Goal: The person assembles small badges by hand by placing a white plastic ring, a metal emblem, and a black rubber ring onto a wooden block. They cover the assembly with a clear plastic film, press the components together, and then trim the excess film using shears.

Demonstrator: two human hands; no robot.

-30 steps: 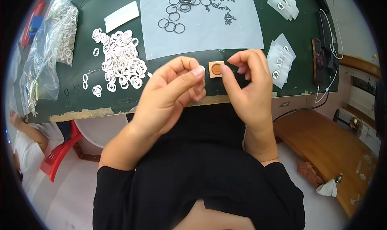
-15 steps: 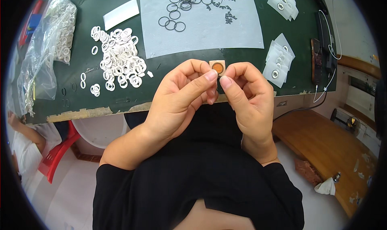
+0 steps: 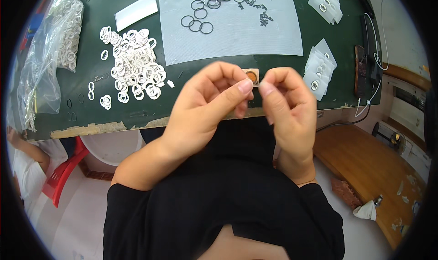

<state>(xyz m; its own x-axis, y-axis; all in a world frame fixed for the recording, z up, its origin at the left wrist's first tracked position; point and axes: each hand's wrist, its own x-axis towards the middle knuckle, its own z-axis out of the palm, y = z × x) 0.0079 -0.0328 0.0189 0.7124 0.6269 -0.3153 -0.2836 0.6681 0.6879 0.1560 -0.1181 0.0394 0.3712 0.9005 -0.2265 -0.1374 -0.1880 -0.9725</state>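
My left hand (image 3: 207, 107) is raised over the table's near edge, thumb and forefinger pinched together. Facing it, my right hand (image 3: 292, 105) also has its thumb and forefinger closed in a pinch. What either pinch holds, if anything, is too small or hidden to name. A narrow gap separates the fingertips. Just beyond them lies a small square tan block (image 3: 252, 75) with a round orange middle, partly covered by my left fingertips. Left of my hands is a heap of white oval rings (image 3: 134, 61), with a few stray ones around it.
A pale grey sheet (image 3: 228, 43) carries black rings (image 3: 200, 26) and small black pieces (image 3: 264, 18). Translucent packets (image 3: 318, 68) lie at the right, near a dark device with a white cable. A clear bag (image 3: 39, 64) fills the left end. Another person sits beyond the table's left corner.
My right hand has moved slightly right, widening the gap between my fingertips. The view has shifted a little, so things on the table appear slightly displaced.
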